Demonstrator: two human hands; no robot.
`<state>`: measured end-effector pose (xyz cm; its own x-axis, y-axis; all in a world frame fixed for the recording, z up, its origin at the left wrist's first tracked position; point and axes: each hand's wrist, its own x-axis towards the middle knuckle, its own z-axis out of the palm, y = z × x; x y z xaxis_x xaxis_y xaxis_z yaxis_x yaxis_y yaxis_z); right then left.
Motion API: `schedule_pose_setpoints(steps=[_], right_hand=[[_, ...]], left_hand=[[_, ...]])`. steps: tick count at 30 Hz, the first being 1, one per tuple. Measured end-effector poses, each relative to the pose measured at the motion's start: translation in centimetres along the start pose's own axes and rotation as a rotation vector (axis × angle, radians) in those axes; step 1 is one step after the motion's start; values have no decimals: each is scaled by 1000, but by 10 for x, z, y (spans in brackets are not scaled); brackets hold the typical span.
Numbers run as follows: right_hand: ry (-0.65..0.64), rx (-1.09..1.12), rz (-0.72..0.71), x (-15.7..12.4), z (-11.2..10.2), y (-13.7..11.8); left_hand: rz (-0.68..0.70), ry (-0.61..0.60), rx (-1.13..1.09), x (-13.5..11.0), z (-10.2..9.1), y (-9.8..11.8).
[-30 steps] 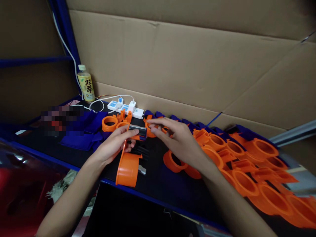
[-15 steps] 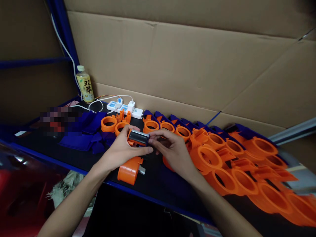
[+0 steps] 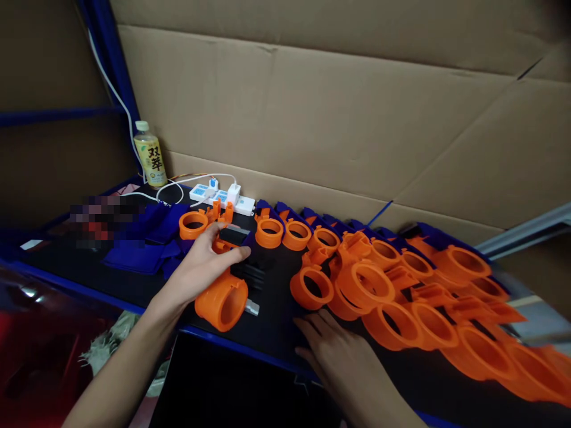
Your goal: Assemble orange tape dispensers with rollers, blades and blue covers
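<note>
My left hand point(image 3: 200, 267) is closed on an orange plastic part point(image 3: 222, 299) with a round cup end and a dark metal block point(image 3: 235, 236) at its top, resting it on the black table point(image 3: 272, 324). My right hand point(image 3: 341, 356) lies flat, fingers spread, on the table near its front edge, holding nothing. Just beyond it sits an orange ring part point(image 3: 311, 288), at the left end of a pile of several orange ring parts point(image 3: 428, 297).
A row of orange rings on blue cloth pieces point(image 3: 285, 232) runs along the back. A white power strip point(image 3: 220, 195) with cables and a yellow-labelled bottle point(image 3: 151, 156) stand at the back left. Folded blue cloth point(image 3: 138, 255) lies left. A cardboard wall point(image 3: 334, 119) closes the back.
My right hand let go of the dark block and drew back down to the table's front edge. My left hand lowered the orange part toward the table.
</note>
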<state>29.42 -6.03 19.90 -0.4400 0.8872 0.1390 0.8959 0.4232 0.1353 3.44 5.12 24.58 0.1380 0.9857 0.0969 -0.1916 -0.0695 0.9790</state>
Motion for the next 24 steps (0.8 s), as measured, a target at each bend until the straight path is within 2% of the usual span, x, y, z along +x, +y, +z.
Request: schedule_pose_setpoints(steps=[2, 4, 6, 9, 11, 16, 19, 21, 24], right_hand=[[18, -16, -44, -1, 6, -4], [57, -19, -100, -3, 5, -8], [132, 48, -121, -3, -3, -10], [207, 257, -13, 1, -15, -11], [156, 370, 91, 8, -15, -10], [-50, 499, 275, 17, 0, -10], [-88, 566, 329, 18, -7, -9], [-37, 673, 329, 21, -19, -9], [130, 904, 352, 31, -35, -12]], left_hand=[[-32, -90, -12, -1, 2, 3], [-57, -130, 2, -2, 2, 6], [-65, -103, 35, -3, 0, 7], [-61, -42, 66, -3, -3, 6], [-54, -30, 66, -3, -3, 5], [-62, -43, 79, -5, 1, 5], [-58, -15, 131, -8, 5, 7], [-42, -18, 153, -11, 7, 8], [-19, -109, 111, -15, 9, 12]])
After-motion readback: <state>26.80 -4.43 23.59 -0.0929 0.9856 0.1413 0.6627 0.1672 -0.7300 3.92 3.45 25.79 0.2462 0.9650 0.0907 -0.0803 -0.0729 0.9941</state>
